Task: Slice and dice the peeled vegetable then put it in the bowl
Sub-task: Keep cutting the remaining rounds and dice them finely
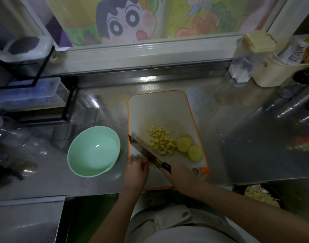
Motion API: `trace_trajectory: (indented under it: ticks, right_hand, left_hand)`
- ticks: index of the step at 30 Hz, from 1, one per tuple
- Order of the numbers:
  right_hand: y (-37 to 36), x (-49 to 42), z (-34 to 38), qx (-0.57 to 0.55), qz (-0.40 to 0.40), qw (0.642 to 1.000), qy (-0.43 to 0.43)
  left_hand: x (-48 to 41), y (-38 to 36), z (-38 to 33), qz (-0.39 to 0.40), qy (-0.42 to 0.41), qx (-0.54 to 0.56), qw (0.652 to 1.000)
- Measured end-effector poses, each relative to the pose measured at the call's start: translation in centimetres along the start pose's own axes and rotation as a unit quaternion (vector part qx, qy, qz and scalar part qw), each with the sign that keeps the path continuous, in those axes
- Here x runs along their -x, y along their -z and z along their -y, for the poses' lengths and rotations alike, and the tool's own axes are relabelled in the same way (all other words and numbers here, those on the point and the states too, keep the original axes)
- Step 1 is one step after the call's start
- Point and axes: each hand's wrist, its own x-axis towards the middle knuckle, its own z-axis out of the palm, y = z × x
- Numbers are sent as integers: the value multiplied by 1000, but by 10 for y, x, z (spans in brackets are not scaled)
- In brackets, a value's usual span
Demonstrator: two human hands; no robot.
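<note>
Embossed stainless-steel table (237, 120), cartoon-printed window covering (125, 21) behind. White plastic cutting board with orange rim (159, 109) lies at centre. Mid-board: heap of diced yellow vegetable pieces (161, 141). Round yellow vegetable slices (189, 147) overlap each other just right of the heap. Pale green round bowl (90, 163) stands just left of the board. Right hand (180, 176) grips the black handle of a long steel kitchen knife (143, 149), blade angled across the board's left part. Left hand (135, 170) is at the near-left corner, fingers curled beside the blade. A trace of yellow shows there; whether they pinch it cannot be told.
</note>
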Motion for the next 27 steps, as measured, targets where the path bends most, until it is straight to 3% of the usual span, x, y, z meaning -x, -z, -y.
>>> trace_trajectory:
  ticks: [11,21,27]
  right_hand:
    - [-7,-2,5,27,-10,1000,3]
    - [-1,-16,-3,-23,-2,1000,-3]
    - [10,-22,-3,-30,-112,993,24]
  left_hand:
    - [0,4,-5,3,19,4,1000]
    - [1,4,-2,-12,-33,-5,999]
    - [1,-3,-1,-14,-47,19,999]
